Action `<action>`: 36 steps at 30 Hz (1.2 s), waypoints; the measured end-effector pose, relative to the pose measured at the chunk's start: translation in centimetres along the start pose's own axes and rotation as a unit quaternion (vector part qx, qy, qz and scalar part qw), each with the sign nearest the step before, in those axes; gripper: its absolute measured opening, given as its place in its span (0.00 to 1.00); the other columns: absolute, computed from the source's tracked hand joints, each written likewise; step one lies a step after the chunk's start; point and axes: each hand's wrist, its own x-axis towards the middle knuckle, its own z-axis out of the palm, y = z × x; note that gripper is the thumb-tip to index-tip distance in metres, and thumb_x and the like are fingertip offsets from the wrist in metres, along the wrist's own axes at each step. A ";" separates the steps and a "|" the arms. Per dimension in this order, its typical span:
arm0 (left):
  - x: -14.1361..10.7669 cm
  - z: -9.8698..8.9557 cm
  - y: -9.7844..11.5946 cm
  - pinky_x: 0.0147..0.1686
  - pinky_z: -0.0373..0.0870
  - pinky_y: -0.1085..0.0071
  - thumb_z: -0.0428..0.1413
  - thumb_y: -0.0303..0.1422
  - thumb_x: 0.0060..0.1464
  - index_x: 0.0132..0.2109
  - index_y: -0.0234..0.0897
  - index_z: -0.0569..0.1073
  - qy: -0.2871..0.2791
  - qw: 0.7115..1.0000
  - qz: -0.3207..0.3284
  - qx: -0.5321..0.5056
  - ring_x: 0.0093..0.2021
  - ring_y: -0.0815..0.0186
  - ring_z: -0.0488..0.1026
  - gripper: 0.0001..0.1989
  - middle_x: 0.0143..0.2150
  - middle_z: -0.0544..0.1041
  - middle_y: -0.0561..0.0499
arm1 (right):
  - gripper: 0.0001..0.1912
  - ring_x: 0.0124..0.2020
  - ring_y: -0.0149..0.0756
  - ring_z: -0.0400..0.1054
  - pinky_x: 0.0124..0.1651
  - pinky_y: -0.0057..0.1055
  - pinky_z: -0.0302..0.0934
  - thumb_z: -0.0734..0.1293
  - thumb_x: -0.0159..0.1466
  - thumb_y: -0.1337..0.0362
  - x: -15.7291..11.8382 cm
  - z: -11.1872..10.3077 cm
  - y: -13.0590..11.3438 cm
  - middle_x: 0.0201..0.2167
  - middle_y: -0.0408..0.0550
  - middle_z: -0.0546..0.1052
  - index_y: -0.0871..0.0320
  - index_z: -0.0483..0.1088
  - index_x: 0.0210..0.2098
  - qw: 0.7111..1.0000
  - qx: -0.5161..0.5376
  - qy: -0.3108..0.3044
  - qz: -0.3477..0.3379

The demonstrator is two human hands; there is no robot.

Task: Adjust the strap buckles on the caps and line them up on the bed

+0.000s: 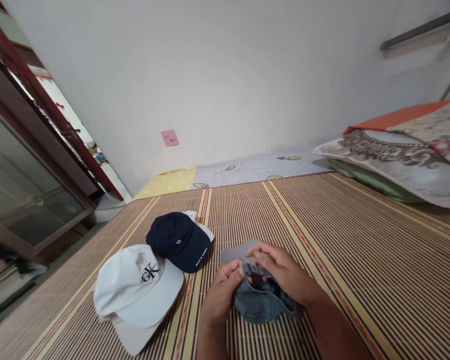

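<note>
A blue-grey baseball cap lies between my hands, with a dark opening at its back edge facing up. My left hand pinches the edge on the left side of that opening. Fingers of my right hand are closed on the edge at the other side, near the strap. A light grey brim shows just beyond my fingers; whether it belongs to the same cap I cannot tell. To the left sits a white cap with dark CK lettering, and a navy cap behind it.
A beige brim sticks out under the white cap, a white one beside the navy cap. Everything rests on a striped bamboo mat. Pillows are stacked at far right. A pink note is on the wall; a doorway opens left.
</note>
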 end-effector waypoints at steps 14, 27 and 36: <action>-0.3 0.1 0.3 0.24 0.55 0.78 0.72 0.48 0.47 0.29 0.32 0.77 0.021 1.000 -0.013 -0.009 0.22 0.74 0.60 0.22 0.22 0.72 0.54 | 0.10 0.32 0.33 0.70 0.35 0.29 0.60 0.71 0.63 0.56 -0.4 -1.5 0.0 0.30 0.44 0.77 0.57 0.75 0.34 0.999 -0.001 -0.039 0.019; -0.4 0.4 0.5 0.22 0.52 0.77 0.70 0.53 0.46 0.26 0.32 0.77 -0.014 0.999 -0.023 0.018 0.20 0.75 0.58 0.26 0.20 0.68 0.55 | 0.09 0.32 0.35 0.76 0.36 0.29 0.64 0.73 0.63 0.58 -0.7 -0.5 -0.6 0.30 0.46 0.82 0.57 0.75 0.34 0.997 0.047 -0.057 0.024; -0.2 -0.2 -0.1 0.24 0.55 0.77 0.71 0.50 0.47 0.27 0.32 0.76 -0.015 1.000 -0.014 0.010 0.22 0.73 0.61 0.24 0.22 0.71 0.53 | 0.09 0.31 0.31 0.70 0.34 0.27 0.61 0.71 0.66 0.58 -0.6 0.1 -1.1 0.29 0.41 0.74 0.57 0.74 0.34 0.999 0.005 -0.027 -0.026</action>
